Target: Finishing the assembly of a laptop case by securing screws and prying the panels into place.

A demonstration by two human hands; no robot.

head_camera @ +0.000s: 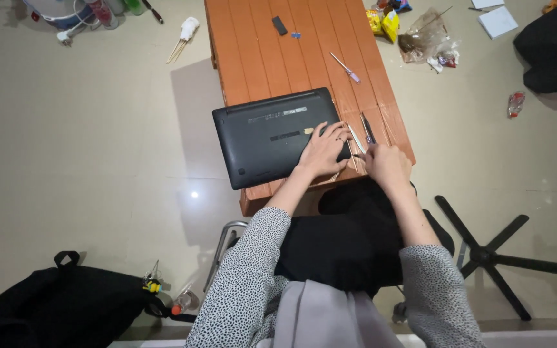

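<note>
A black laptop (265, 135) lies bottom side up on the near end of an orange slatted table (253, 58). My left hand (323, 149) rests flat on the laptop's right part, fingers spread. Just to the right, my right hand (387, 164) is closed on a thin dark tool (367, 127) whose tip points away from me, beside the laptop's right edge. A slim silver tool (356, 138) lies between the two hands.
A screwdriver with a pale handle (345, 67) and a small black block (280, 25) lie farther up the table. Snack packets and a plastic bag (423, 38) sit on the floor at right, a black chair base (491, 258) near right, a black bag (53, 303) near left.
</note>
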